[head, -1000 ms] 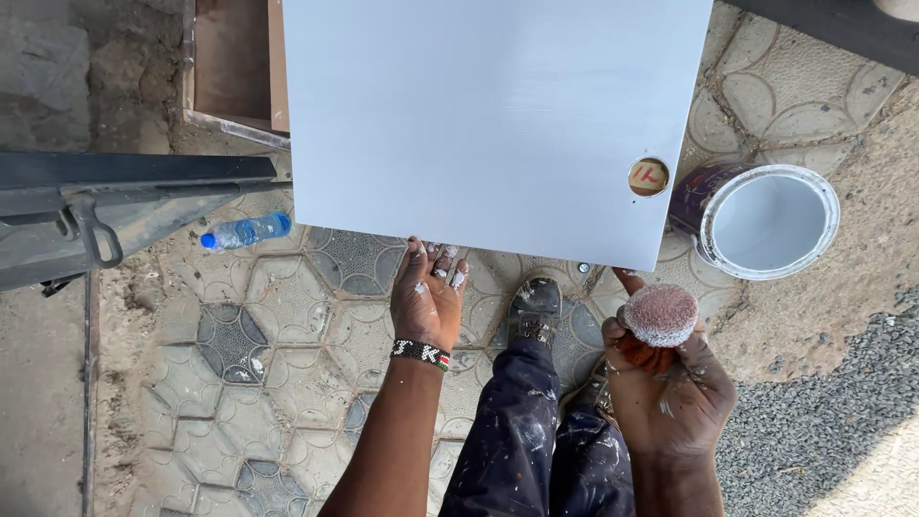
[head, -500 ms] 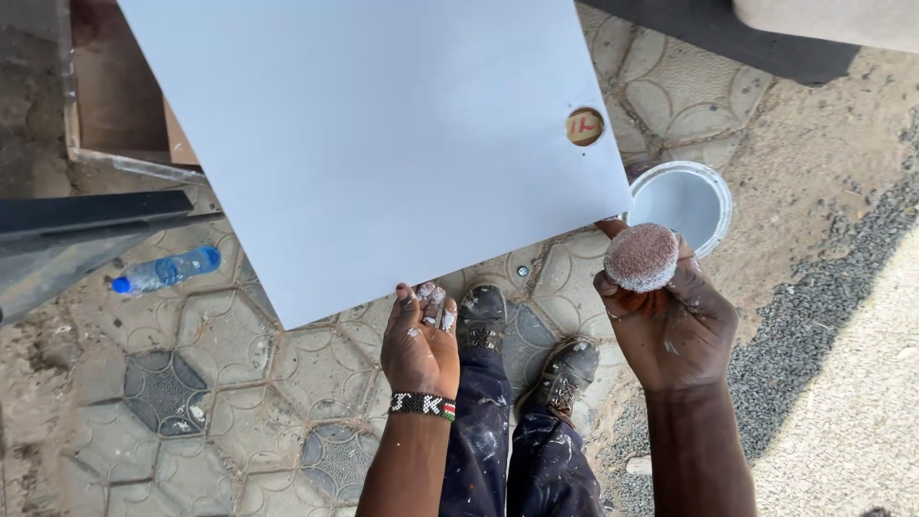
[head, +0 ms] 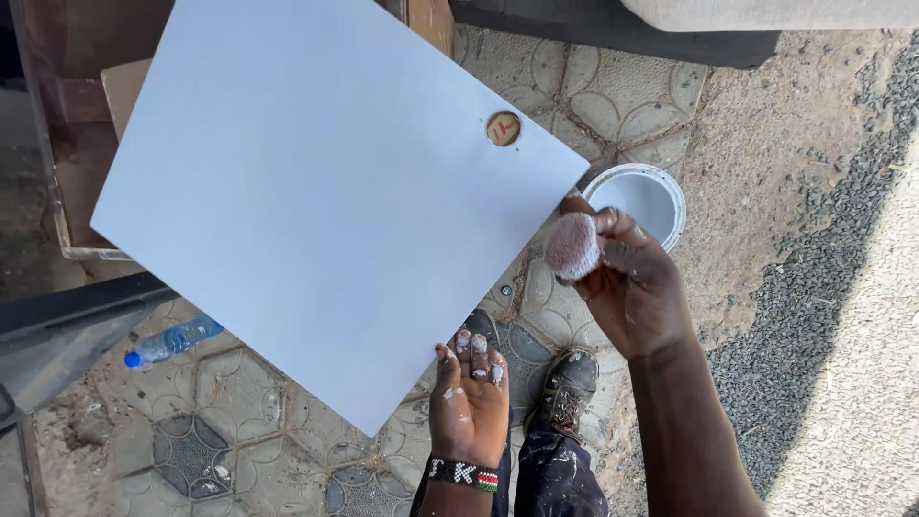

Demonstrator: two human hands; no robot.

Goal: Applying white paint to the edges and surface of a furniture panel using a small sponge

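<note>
A large flat board (head: 325,191), painted pale blue-grey, fills the upper middle of the head view, tilted with one corner pointing down. A small round wooden hole (head: 504,128) shows near its upper right edge. My left hand (head: 468,397), flecked with white paint and wearing a beaded wristband, grips the board's lower edge with fingers curled under it. My right hand (head: 627,278) holds a small round paint roller (head: 572,246), its pinkish end facing me, close to the board's right corner.
A round bucket of pale paint (head: 643,200) stands on the paving just behind my right hand. A blue plastic bottle (head: 172,341) lies at the left. My paint-spattered shoes (head: 568,388) stand on patterned paving stones; gravel lies at right, wooden boxes at top left.
The board has swung round so its corner now points down toward me. My right hand with the roller rose toward the board's right corner. The left hand kept its hold on the edge.
</note>
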